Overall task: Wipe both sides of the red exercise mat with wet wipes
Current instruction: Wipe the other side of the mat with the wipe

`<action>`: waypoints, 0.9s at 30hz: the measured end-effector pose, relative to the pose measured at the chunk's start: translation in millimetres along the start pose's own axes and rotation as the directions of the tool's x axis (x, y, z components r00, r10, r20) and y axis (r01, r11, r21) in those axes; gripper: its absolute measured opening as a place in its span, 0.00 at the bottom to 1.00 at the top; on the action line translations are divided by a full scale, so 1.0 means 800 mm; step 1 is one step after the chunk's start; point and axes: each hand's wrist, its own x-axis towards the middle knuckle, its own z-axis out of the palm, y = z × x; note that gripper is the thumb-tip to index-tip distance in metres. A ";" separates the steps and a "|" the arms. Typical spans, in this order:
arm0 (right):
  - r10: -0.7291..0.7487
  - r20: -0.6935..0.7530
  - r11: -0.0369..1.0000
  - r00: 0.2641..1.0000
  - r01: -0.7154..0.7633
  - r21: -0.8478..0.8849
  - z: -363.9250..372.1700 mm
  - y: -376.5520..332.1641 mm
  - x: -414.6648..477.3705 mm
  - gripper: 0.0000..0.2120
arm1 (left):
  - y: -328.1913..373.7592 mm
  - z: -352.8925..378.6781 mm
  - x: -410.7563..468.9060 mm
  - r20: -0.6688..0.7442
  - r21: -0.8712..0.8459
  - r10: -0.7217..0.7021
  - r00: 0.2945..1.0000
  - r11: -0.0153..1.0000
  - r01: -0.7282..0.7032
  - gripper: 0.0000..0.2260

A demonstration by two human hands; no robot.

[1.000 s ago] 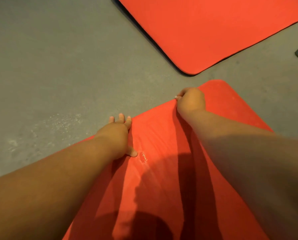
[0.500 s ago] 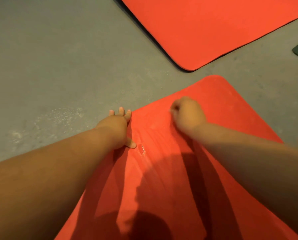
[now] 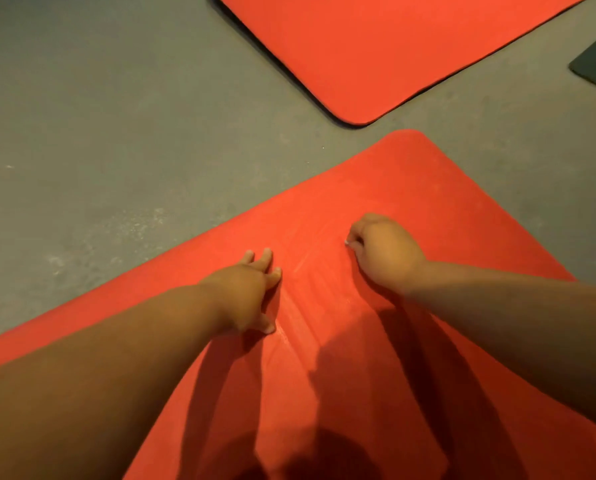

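**While the left braces, the wipe comes in off the edge**

Now that the left hand (image 3: 244,292) has slid in from the edge, it lies flat, fingers straight, pinning the mat (image 3: 410,174), which is spread on the floor (image 3: 116,116). Just beyond, the right hand (image 3: 384,252) has swept inward off that same edge. Its fist is curled round the wipe (image 3: 347,242), only a white speck showing. This pass is working across the top side; the underside likely remains. Wet streaks (image 3: 307,306) shine between the hands, while the far corner looks dull. Beyond lies a second mat (image 3: 393,46).
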 end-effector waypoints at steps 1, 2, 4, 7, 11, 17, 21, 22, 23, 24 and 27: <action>-0.120 0.066 0.993 0.991 0.119 0.023 0.008 -0.018 -0.025 0.08 | 0.010 0.003 -0.006 0.023 -0.002 0.004 1.000 1.000 -0.004 0.46; -0.253 0.155 0.967 0.955 0.247 0.059 0.014 -0.035 -0.051 0.09 | 0.018 0.008 -0.011 0.036 -0.004 -0.001 0.999 1.000 0.001 0.47; -0.447 0.306 0.894 0.840 0.424 0.143 0.020 -0.052 -0.088 0.09 | 0.030 0.015 -0.019 0.045 0.016 -0.020 0.999 1.000 0.020 0.49; -0.259 0.138 0.962 0.956 0.242 0.129 0.019 -0.019 -0.066 0.09 | 0.046 0.020 -0.025 0.072 0.043 -0.031 0.997 0.999 0.027 0.49; 0.329 -0.166 0.940 0.929 -0.307 0.149 0.006 0.041 -0.022 0.08 | 0.060 0.028 -0.032 0.082 0.060 -0.053 0.995 0.997 0.048 0.49; -0.114 0.050 0.982 0.992 0.105 0.156 0.040 -0.057 -0.134 0.08 | 0.081 0.041 -0.039 0.051 0.042 -0.101 0.994 0.994 0.099 0.50; -0.192 0.181 0.969 0.965 0.158 0.188 0.034 -0.046 -0.186 0.09 | 0.104 0.055 -0.055 0.115 0.019 -0.077 0.990 0.997 0.075 0.49; -0.126 0.143 0.977 0.982 0.098 0.189 0.031 -0.026 -0.180 0.09 | 0.110 0.059 -0.061 0.135 0.026 -0.065 0.989 0.998 0.062 0.49; -0.026 0.088 0.985 0.996 0.010 0.173 0.024 0.000 -0.169 0.08 | 0.115 0.063 -0.067 0.150 0.035 -0.055 0.987 0.998 0.051 0.48; 0.093 0.018 0.985 0.996 -0.094 0.142 0.016 0.029 -0.155 0.08 | 0.121 0.066 -0.072 0.160 0.045 -0.047 0.986 0.998 0.040 0.47; 0.250 -0.082 0.968 0.965 -0.248 0.032 0.004 0.078 -0.131 0.08 | 0.140 0.073 -0.083 0.201 0.060 -0.058 0.978 0.997 0.047 0.46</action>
